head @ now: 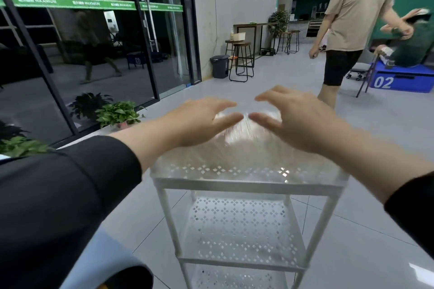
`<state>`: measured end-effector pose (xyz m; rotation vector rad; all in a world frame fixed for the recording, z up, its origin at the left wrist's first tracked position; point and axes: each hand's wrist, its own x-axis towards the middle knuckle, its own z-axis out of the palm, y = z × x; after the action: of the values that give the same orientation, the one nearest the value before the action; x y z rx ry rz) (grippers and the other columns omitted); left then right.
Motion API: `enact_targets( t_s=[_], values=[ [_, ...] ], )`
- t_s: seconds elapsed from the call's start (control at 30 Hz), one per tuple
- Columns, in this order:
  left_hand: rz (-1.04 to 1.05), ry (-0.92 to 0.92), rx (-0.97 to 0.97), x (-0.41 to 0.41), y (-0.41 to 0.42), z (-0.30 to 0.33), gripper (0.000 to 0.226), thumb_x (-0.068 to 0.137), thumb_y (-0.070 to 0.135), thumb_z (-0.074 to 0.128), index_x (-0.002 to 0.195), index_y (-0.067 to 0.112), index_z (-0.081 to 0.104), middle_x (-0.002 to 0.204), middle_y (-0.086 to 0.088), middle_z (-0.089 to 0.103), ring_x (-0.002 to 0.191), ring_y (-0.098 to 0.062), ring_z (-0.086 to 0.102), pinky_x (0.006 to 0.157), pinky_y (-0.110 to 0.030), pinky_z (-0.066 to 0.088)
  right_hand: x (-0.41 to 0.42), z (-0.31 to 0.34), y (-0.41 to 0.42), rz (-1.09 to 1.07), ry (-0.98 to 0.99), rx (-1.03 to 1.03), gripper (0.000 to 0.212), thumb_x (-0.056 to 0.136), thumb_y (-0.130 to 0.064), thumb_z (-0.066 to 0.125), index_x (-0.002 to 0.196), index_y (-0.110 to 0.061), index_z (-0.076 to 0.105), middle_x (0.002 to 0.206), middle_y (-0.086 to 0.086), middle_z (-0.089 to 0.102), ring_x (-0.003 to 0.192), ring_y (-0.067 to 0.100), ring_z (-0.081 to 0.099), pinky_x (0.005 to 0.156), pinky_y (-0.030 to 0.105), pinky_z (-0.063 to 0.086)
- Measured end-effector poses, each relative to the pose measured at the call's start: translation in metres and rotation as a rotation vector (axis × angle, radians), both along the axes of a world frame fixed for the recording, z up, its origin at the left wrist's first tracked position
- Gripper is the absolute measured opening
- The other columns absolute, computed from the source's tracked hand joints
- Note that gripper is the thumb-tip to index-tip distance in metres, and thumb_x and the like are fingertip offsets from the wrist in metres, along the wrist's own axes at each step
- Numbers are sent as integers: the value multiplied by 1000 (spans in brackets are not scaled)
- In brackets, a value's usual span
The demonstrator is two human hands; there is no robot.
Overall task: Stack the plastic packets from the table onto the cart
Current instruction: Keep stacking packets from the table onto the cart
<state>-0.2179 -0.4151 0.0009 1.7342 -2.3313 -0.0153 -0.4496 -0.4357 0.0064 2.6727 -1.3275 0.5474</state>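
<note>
Hovering left hand and right hand flat-fingered, gripping nothing, over plastic packets piled mid-frame on the cart top shelf, we risk the slick heap sliding off.

Pretty even indoor lighting, bright enough, coming from overhead, so shadows on the grey floor are soft and faint. The glass doors on the left are dark and act like a mirror, with reflections all over them. Some glare spots on the clear plastic packets and on the cart rim. Motion blur smears the left hand, the right hand and the packets. Wide-angle lens bends straight lines near the edges, and the sleeves look huge.
</note>
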Motion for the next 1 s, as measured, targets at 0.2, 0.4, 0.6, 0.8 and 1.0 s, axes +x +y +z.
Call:
enact_targets(
  t_s=[0.2,0.4,0.6,0.8,1.0],
  values=[
    [-75,-343,-62,2,20,-7,101,77,96,20,160,38,15,163,14,30,147,-11,32,121,-41,26,-25,-2,-40,-132,-15,269,62,100,-65,24,137,-27,55,138,2,57,125,25,51,100,37,38],
    [-43,-465,-194,-5,25,-16,98,82,91,23,160,33,9,163,8,31,144,-17,38,116,-41,35,-34,-5,-30,-13,5,286,92,76,-91,25,150,-38,39,156,-12,40,141,15,40,115,38,32],
    [-54,-474,-261,-4,16,-21,97,81,92,23,158,32,17,154,7,44,132,-19,51,98,-41,51,-43,-4,-20,88,294,289,118,59,-91,56,158,-43,14,165,-20,13,152,7,15,125,36,15],
    [-59,-525,-281,-6,15,-22,98,83,92,20,157,29,23,148,5,51,128,-19,55,95,-41,54,-40,-12,-27,53,303,211,106,68,-82,64,157,-42,20,164,-18,21,150,10,25,122,40,25],
    [-67,-341,-391,-8,28,-16,82,97,75,17,142,16,52,128,-4,65,116,-26,62,93,-43,52,-43,-3,-12,82,117,225,87,81,-81,42,156,-40,27,162,-18,28,145,7,32,114,27,24]
  ],
)
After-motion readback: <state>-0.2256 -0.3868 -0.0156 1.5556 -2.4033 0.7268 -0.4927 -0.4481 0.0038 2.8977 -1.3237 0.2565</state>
